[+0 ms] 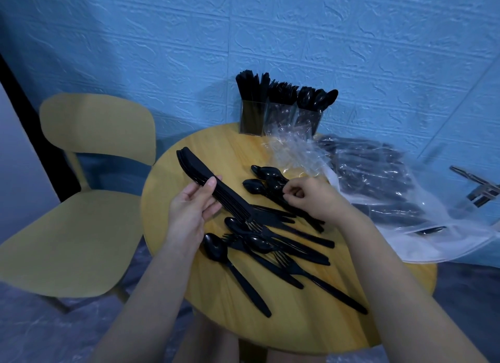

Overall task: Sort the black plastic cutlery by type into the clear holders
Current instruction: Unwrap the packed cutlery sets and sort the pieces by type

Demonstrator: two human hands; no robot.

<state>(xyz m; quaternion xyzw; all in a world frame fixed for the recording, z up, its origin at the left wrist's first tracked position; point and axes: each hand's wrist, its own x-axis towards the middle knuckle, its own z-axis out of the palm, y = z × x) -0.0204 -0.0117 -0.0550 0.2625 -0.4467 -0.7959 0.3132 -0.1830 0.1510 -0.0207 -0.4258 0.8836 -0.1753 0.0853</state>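
Nearest on the round yellow wooden bench (189, 281) lies a loose heap of black plastic cutlery (270, 246). The left hand (190, 208) grips a stack of black plastic knives (205, 177) – fingers curled round it; the right hand (311, 197) pinches black plastic spoons (266, 182). Farthest, three clear holders (278, 116) stand filled.

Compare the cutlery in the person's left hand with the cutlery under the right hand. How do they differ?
The left hand grips a stacked bundle of knives, lifted off the table. The right hand pinches spoons lying loosely on the table. Knives are flat; spoons have rounded bowls. Both are black plastic.
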